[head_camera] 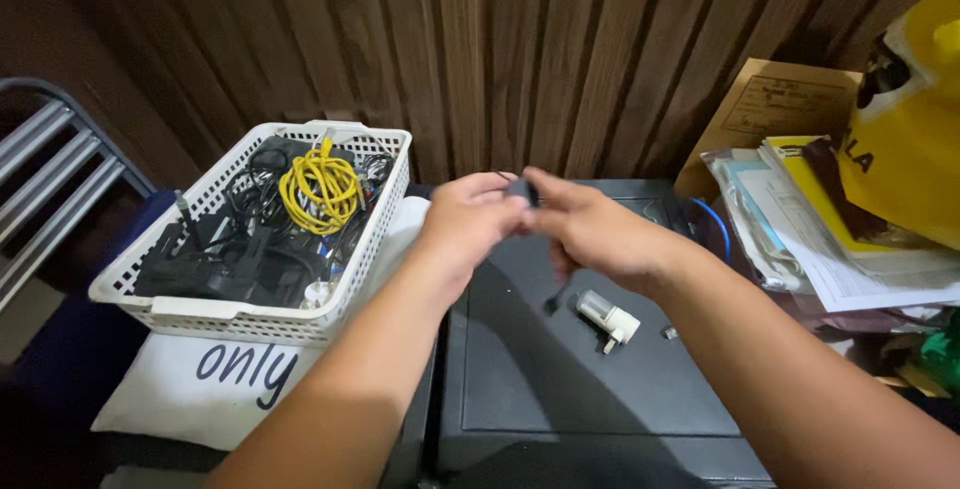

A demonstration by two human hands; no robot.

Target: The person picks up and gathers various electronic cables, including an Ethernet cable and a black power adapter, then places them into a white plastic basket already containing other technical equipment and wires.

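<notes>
My left hand [470,221] and my right hand [598,232] meet above a dark grey metal box top [560,369]. Between their fingertips they pinch a small dark object [519,189]; a thin dark cable end [553,299] hangs below the right hand. What the object is stays unclear because of blur. A small white plug adapter [607,317] lies on the box just under my right wrist, with a tiny grey piece [668,332] beside it.
A white plastic basket [250,321] at the left holds black chargers, tangled cables and a coiled yellow cable [320,187]; it rests on a white pillow [215,379]. Stacked papers, a brown envelope and a yellow bag [910,139] crowd the right. A wood-slat wall stands behind.
</notes>
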